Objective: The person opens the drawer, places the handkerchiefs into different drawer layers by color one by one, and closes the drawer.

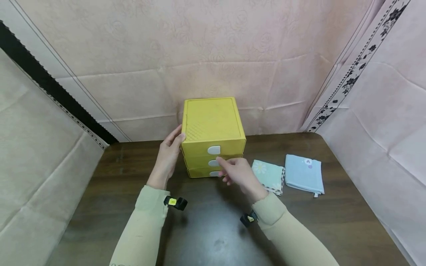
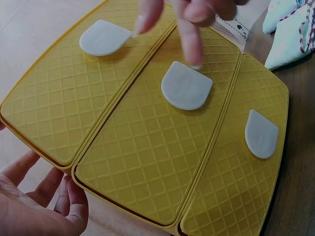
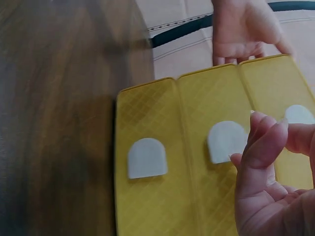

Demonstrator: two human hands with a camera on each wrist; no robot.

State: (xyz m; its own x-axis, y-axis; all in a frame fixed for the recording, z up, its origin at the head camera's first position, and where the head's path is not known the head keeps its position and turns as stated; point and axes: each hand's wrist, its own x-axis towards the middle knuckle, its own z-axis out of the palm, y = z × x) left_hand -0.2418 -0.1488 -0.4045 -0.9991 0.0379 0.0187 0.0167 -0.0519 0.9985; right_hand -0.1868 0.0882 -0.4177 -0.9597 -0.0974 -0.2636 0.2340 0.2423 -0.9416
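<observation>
A yellow box of three stacked drawers (image 1: 213, 120) stands against the back cloth, all its drawers closed. White half-round tabs mark the fronts: a top tab (image 1: 214, 150), a middle tab (image 2: 187, 86) and a bottom tab (image 3: 147, 158). My left hand (image 1: 168, 153) rests on the box's left side, fingers along the side and thumb near the top edge. In front of the drawers is my right hand (image 1: 240, 173), fingers loosely bent, holding nothing. In the left wrist view one fingertip is at the middle tab's edge; contact is unclear.
Right of the box, a folded mint-green cloth (image 1: 267, 173) with a flower lies beside a folded blue cloth (image 1: 303, 173) on the dark wooden table (image 1: 213, 229). Pale patterned cloth (image 1: 173, 48) hangs behind and at both sides.
</observation>
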